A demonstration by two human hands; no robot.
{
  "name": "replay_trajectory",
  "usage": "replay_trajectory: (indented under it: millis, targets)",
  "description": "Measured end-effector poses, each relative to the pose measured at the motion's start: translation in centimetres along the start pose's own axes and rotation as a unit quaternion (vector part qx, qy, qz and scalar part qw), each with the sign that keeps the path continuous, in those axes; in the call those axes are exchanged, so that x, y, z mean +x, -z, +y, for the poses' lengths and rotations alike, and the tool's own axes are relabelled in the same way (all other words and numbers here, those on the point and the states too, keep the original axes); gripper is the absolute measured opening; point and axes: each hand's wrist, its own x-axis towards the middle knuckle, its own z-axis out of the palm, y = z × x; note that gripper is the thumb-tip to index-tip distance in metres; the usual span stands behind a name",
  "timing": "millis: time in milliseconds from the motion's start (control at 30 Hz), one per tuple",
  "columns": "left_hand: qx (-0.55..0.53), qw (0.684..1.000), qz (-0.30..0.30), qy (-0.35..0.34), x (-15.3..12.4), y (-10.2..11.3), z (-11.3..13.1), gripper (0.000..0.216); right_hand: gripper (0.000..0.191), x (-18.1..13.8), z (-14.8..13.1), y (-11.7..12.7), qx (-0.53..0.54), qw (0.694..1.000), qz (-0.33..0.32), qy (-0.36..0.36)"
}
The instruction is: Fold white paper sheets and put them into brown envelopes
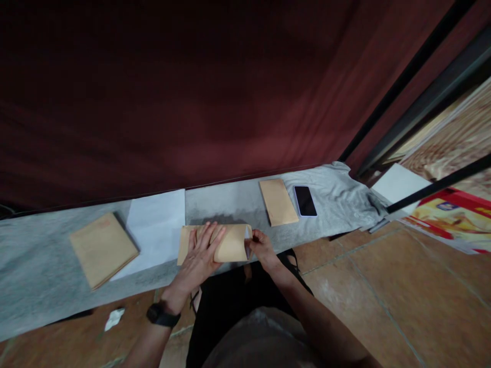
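A brown paper envelope lies lengthwise on the grey cloth in front of me, its right end gaping with a white or pale inside showing. My left hand rests flat across its left half, fingers spread and pressing down. At the gaping end, my right hand has its fingers closed on the envelope's edge; its fingertips are partly hidden. Another brown envelope lies flat to the right. On the left, a stack of brown envelopes overlaps white paper.
A phone lies face up near the right end of the long, narrow cloth-covered surface. Behind it hangs a dark red curtain. A black bar and a red printed box stand at right. Crumpled white paper lies on the tiled floor.
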Motion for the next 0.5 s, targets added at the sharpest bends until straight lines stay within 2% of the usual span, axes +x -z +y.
replay_trajectory:
  millis: [67, 133, 200, 233, 300, 333, 400, 433, 500]
  targets:
    - [-0.03, 0.998, 0.033, 0.036, -0.6, -0.2, 0.1, 0.087, 0.014, 0.1, 0.3, -0.1, 0.017, 1.0, 0.017, 0.003]
    - [-0.085, 0.984, 0.102, 0.115, -1.4, -0.7, 0.6, 0.088, 0.017, 0.3, 0.7, -0.3, 0.04, 0.999, 0.035, 0.002]
    - [-0.177, 0.938, 0.182, 0.237, -2.3, -1.5, 1.7, 0.089, 0.019, 0.3, 1.0, -0.6, 0.064, 0.997, 0.049, -0.001]
    - [-0.241, 0.898, 0.207, 0.303, -2.7, -2.0, 2.5, 0.089, 0.02, 0.3, 1.1, -0.7, 0.076, 0.996, 0.055, -0.003]
    - [-0.399, 0.785, 0.212, 0.424, -3.2, -3.0, 4.5, 0.081, 0.022, 0.1, 1.4, -1.2, 0.096, 0.993, 0.064, -0.007]
    - [-0.491, 0.719, 0.178, 0.46, -3.2, -3.4, 5.6, 0.076, 0.023, -0.1, 1.5, -1.5, 0.105, 0.992, 0.067, -0.01]
    - [-0.648, 0.579, 0.12, 0.48, -2.8, -4.0, 8.0, 0.078, 0.025, -0.5, 1.7, -2.1, 0.12, 0.99, 0.075, -0.015]
    - [-0.692, 0.531, 0.112, 0.476, -2.4, -4.3, 9.0, 0.079, 0.027, -0.8, 1.8, -2.4, 0.126, 0.989, 0.078, -0.017]
    - [-0.735, 0.492, 0.132, 0.448, -1.3, -4.6, 10.7, 0.078, 0.029, -1.4, 1.9, -3.0, 0.133, 0.987, 0.084, -0.022]
